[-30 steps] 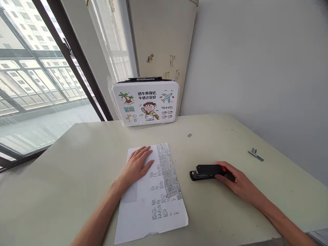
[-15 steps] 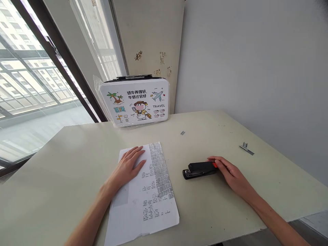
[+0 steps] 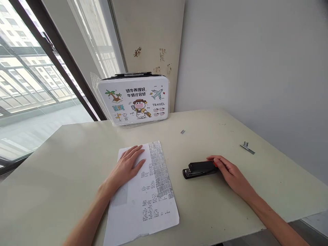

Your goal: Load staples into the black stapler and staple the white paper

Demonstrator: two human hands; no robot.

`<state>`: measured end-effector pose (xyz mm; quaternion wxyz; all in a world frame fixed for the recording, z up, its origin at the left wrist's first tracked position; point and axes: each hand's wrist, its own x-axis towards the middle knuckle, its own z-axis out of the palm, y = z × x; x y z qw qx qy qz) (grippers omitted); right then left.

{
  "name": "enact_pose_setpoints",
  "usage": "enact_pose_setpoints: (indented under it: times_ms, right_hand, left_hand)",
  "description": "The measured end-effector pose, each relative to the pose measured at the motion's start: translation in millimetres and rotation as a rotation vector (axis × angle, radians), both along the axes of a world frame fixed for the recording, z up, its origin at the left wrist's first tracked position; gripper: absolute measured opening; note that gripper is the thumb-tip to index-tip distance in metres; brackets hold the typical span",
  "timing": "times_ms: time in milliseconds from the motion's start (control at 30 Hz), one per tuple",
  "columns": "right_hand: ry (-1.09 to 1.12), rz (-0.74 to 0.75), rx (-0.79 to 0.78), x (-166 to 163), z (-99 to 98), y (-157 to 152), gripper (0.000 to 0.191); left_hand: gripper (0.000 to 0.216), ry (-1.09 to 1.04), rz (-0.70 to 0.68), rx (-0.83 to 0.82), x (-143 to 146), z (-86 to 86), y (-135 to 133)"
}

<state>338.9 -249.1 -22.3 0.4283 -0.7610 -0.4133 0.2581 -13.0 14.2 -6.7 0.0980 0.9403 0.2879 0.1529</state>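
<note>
My left hand (image 3: 130, 166) lies flat on a printed sheet of paper (image 3: 135, 212), fingers stretched out over its upper left part. Rows of staples or dense print marks run down the sheet's right side; I cannot tell which. To the right of the paper, a black stapler (image 3: 201, 167) rests on the table, its front end pointing left. My right hand (image 3: 229, 171) grips the stapler's rear end, with the thumb at a red part there and the fingers partly hidden behind it.
On the pale table (image 3: 205, 212), a small strip of staples (image 3: 182, 132) lies beyond the stapler. More staple strips (image 3: 247, 148) are at the right. A white cartoon case (image 3: 135, 102) in clear plastic stands at the back, near the window and a grey wall (image 3: 243, 61).
The camera view has shifted very slightly. Both hands, the paper and the stapler stay essentially where they were; the right thumb covers a little more of the red part.
</note>
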Motion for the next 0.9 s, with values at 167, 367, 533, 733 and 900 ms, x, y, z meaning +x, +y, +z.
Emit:
enact_pose_setpoints:
  times_ms: [167, 367, 533, 733, 900]
  right_hand:
    - [-0.049, 0.007, 0.045, -1.8, -0.5, 2.6, 0.051]
    - [-0.075, 0.054, 0.038, -5.4, 4.8, 0.3, 0.053]
    - [-0.137, 0.152, 0.037, -10.0, 11.0, 1.4, 0.047]
    - [-0.107, 0.14, 0.038, -12.7, 14.2, 0.2, 0.035]
    - [-0.113, 0.135, 0.035, -11.3, 10.0, -3.2, 0.038]
  left_hand:
    - [0.044, -0.028, -0.013, 0.019, 5.8, 6.5, -5.0]
    - [0.027, -0.129, -0.264, -0.047, 67.8, 26.2, -61.5]
    - [0.022, -0.147, -0.334, -0.054, 124.8, 25.7, -104.1]
    - [0.012, -0.15, -0.315, -0.012, 121.7, 21.6, -100.3]
    - [0.019, -0.087, -0.348, -0.041, 93.1, 33.5, -83.3]
